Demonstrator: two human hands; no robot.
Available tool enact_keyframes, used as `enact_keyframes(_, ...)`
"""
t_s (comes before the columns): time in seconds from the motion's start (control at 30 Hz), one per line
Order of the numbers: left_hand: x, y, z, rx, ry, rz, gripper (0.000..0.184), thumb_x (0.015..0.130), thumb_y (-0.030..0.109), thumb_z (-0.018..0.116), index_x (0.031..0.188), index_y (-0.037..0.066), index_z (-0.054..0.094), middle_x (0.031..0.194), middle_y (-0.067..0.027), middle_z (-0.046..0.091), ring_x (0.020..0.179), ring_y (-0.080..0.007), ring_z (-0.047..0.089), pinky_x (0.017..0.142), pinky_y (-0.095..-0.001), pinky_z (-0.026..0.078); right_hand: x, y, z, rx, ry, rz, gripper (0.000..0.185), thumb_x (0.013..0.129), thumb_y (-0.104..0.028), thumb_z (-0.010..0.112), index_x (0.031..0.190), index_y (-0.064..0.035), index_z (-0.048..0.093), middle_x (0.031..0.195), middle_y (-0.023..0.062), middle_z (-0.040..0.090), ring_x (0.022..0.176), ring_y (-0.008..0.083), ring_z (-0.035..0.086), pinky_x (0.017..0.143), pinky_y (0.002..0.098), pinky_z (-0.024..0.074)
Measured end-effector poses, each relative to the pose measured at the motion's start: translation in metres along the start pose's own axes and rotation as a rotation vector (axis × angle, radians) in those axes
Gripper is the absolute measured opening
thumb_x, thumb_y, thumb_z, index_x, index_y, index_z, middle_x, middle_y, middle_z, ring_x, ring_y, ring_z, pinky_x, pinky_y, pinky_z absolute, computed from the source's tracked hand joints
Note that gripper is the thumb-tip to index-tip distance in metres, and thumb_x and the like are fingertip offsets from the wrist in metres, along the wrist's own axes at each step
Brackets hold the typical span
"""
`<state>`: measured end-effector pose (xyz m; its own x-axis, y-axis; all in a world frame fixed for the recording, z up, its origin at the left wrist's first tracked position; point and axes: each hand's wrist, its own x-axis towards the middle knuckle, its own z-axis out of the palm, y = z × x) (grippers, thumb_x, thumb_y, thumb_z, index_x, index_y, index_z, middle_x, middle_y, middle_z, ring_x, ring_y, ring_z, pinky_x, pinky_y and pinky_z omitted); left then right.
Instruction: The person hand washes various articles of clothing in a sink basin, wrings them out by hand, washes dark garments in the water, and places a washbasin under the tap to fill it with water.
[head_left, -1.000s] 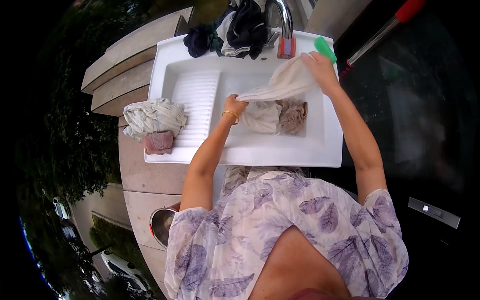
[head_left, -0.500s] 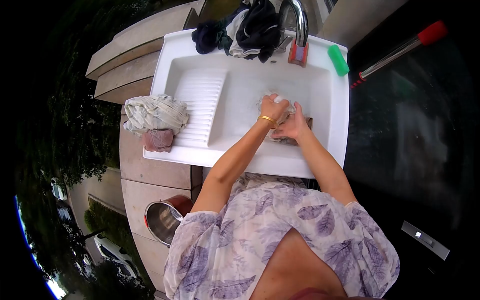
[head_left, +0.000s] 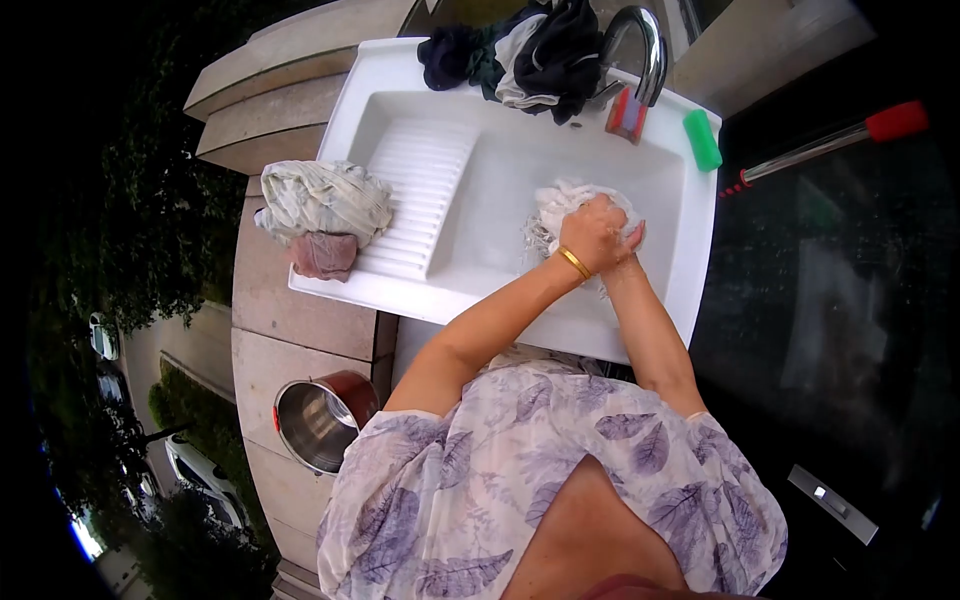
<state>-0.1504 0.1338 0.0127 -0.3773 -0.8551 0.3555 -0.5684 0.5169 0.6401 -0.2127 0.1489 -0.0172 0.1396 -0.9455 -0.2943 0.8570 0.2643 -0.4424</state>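
A wet white cloth [head_left: 575, 198] is bunched up in the basin of the white sink [head_left: 480, 297], with water splashing around it. My left hand [head_left: 592, 235], with a gold bracelet at its wrist, is closed on the near side of the cloth. Pressed close beside it, my right hand [head_left: 628, 256] grips the cloth's right side; its fingers are mostly hidden behind the left hand and the cloth. To the left of both hands is the sink's ribbed washboard [head_left: 420, 190].
On the washboard's left edge lie a pale bundled garment [head_left: 328, 203] and a pinkish folded cloth [head_left: 323, 256]. Dark clothes [head_left: 545, 60] are heaped by the chrome faucet [head_left: 652, 60]. A red-edged block [head_left: 627, 115], a green object [head_left: 702, 140] and a metal bucket [head_left: 318, 425] are also around.
My hands have come together and lifted the white cloth into a bunch, where before they were apart, with the right hand more open. The view has shifted and tilted slightly.
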Motion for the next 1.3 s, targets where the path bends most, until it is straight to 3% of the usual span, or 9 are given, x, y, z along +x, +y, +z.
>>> enact_keyframes(0.07,0.023,-0.026,0.006,0.173,0.002,0.038,0.037,0.082,0.041,0.055,0.104,0.012,0.063,0.072,-0.0079,0.065,0.056,-0.0255,0.06,0.053,-0.0384,0.052,0.02,-0.005,0.005,-0.011,0.071,0.073,0.04,0.094,-0.036,0.035,0.124,-0.0103,0.041,0.122,0.0093,0.047,0.112,0.023,0.048,0.094,0.0379,0.0404)
enact_keyframes(0.17,0.049,-0.057,-0.01,0.049,0.138,-0.277,0.038,0.076,0.043,0.056,0.068,0.007,0.063,0.079,-0.0173,0.059,0.072,-0.0367,0.059,0.062,-0.0472,0.047,0.042,-0.001,-0.009,-0.018,0.217,0.134,0.033,0.092,-0.031,0.04,0.114,-0.0072,0.048,0.108,0.0075,0.057,0.098,0.0206,0.057,0.083,0.0359,0.049)
enact_keyframes(0.47,0.014,-0.172,-0.026,0.166,0.037,-0.997,0.061,0.086,0.055,0.04,0.081,0.0,0.065,0.091,-0.0218,0.062,0.087,-0.039,0.059,0.075,-0.0464,0.046,0.041,-0.02,-0.009,-0.347,0.429,-0.14,0.041,0.08,-0.02,0.053,0.115,0.0008,0.047,0.107,0.0099,0.054,0.09,0.0208,0.057,0.066,0.0366,0.0509)
enact_keyframes(0.67,-0.019,-0.175,0.003,0.454,-0.135,-0.82,0.042,0.085,0.043,0.05,0.102,0.005,0.059,0.098,-0.0164,0.058,0.088,-0.0333,0.062,0.074,-0.0458,0.047,0.049,-0.042,-0.048,-1.454,0.635,-0.323,0.065,0.075,-0.015,0.057,0.133,-0.0028,0.029,0.122,0.0213,0.04,0.106,0.0322,0.048,0.085,0.0357,0.0424)
enact_keyframes(0.83,-0.043,-0.175,0.03,0.71,-0.538,-0.463,0.028,0.082,0.028,0.054,0.105,0.011,0.058,0.099,-0.0121,0.058,0.092,-0.0261,0.061,0.08,-0.0493,0.042,0.016,-0.014,-0.042,-1.738,0.581,-0.465,0.061,0.075,-0.011,0.056,0.128,0.0043,0.032,0.132,0.0246,0.032,0.114,0.0378,0.043,0.098,0.0373,0.0343)
enact_keyframes(0.97,-0.033,-0.217,0.019,0.715,-0.541,-0.328,0.025,0.081,0.019,0.051,0.103,0.011,0.059,0.101,-0.0124,0.062,0.089,-0.0246,0.062,0.083,-0.053,0.036,-0.008,-0.01,-0.022,-1.232,0.416,-0.039,0.055,0.078,-0.014,0.057,0.126,0.0038,0.036,0.124,0.0241,0.039,0.106,0.0327,0.048,0.087,0.0419,0.0442)
enact_keyframes(1.07,0.012,-0.168,-0.003,0.318,-0.156,-0.778,0.022,0.076,0.011,0.051,0.095,0.008,0.062,0.091,-0.0107,0.065,0.077,-0.0191,0.063,0.077,-0.0421,0.042,-0.019,-0.012,-0.023,-0.617,0.354,0.294,0.059,0.081,-0.021,0.056,0.129,0.003,0.032,0.127,0.0257,0.036,0.112,0.0373,0.044,0.087,0.0515,0.0439)
enact_keyframes(1.17,0.031,-0.137,-0.016,-0.734,0.166,-0.648,0.015,0.07,0.007,0.054,0.082,0.004,0.063,0.078,-0.0068,0.063,0.067,-0.0127,0.057,0.066,-0.0293,0.044,-0.014,-0.005,-0.02,-0.259,0.444,0.393,0.066,0.081,-0.031,0.057,0.13,0.0012,0.028,0.129,0.027,0.034,0.114,0.043,0.042,0.085,0.0586,0.043)
enact_keyframes(1.3,0.036,-0.045,-0.079,-1.067,-0.041,-0.482,0.014,0.063,0.008,0.056,0.075,0.002,0.059,0.074,-0.002,0.059,0.064,-0.0107,0.051,0.063,-0.022,0.041,-0.004,-0.016,0.023,0.066,0.579,0.415,0.076,0.081,-0.05,0.051,0.131,0.0012,0.026,0.135,0.0262,0.027,0.119,0.047,0.035,0.091,0.0619,0.0365)
